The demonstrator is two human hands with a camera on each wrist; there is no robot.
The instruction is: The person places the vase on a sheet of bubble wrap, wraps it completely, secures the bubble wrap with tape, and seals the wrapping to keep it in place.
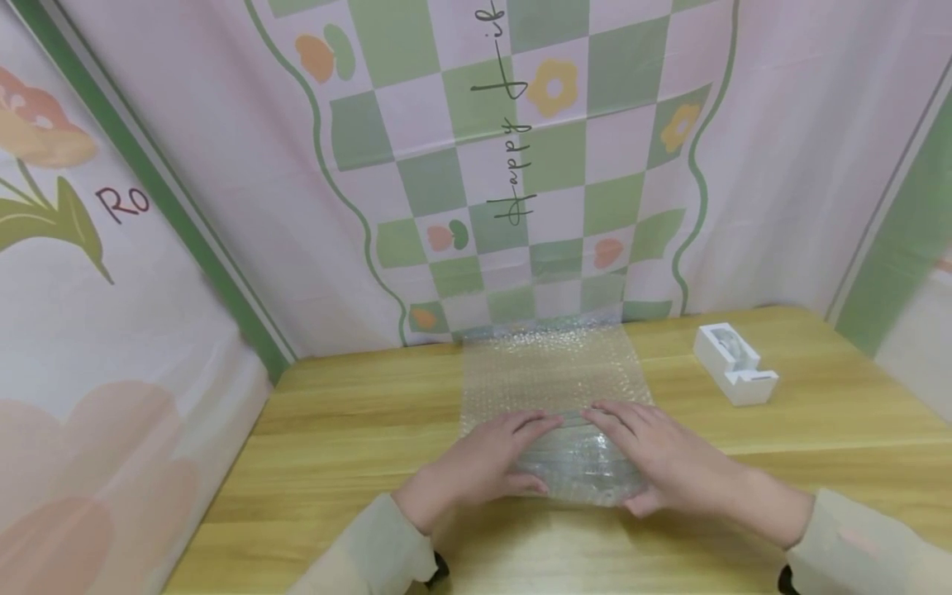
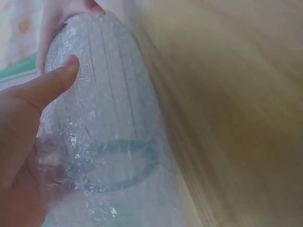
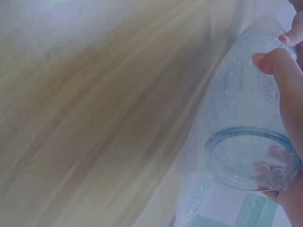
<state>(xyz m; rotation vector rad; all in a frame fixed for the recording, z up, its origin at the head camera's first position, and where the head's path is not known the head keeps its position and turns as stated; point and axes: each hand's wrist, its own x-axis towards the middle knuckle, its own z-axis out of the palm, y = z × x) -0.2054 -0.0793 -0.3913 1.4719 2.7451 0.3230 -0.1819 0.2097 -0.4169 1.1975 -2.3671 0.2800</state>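
Note:
A clear glass vessel (image 1: 580, 459) lies on its side, rolled in bubble wrap (image 1: 554, 372) whose flat sheet stretches away to the table's back edge. My left hand (image 1: 479, 459) grips the left end of the roll, thumb on the near side and fingers over the top. On the right end, my right hand (image 1: 673, 463) grips it the same way. Both wrist views show a round glass rim through the plastic, with the left thumb (image 2: 57, 82) and right thumb (image 3: 279, 68) against the wrap. The vessel's exact kind is hard to tell through the layers.
A white tape dispenser (image 1: 736, 364) with a roll of clear tape stands at the back right of the wooden table (image 1: 335, 446). Behind the table hangs a checked, flowered curtain (image 1: 550, 165), and another printed cloth (image 1: 134, 347) hangs at the left.

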